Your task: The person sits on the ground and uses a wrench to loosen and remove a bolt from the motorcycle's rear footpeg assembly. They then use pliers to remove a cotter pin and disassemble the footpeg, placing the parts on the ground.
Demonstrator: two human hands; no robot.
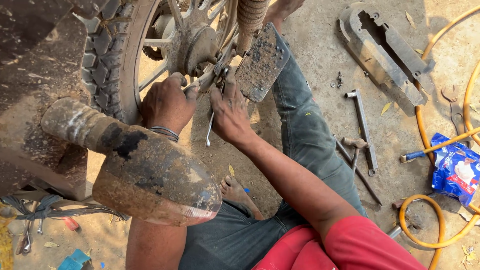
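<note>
Gripping spanner [211,125] with right hand [231,112], fingers [225,90] closed.

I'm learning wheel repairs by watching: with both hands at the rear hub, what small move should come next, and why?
Probably a short swing of the slim silver spanner about the fastener. The right hand holds the spanner with its upper end at the dusty grey rear wheel hub, its shaft hanging down free, while the left hand grips the metal part beside it, seemingly bracing. Which way to turn cannot be told.

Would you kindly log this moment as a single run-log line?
left hand: grips part by wheel hub | right hand: holds spanner at axle | T-wrench, hammer: lying on ground
</note>
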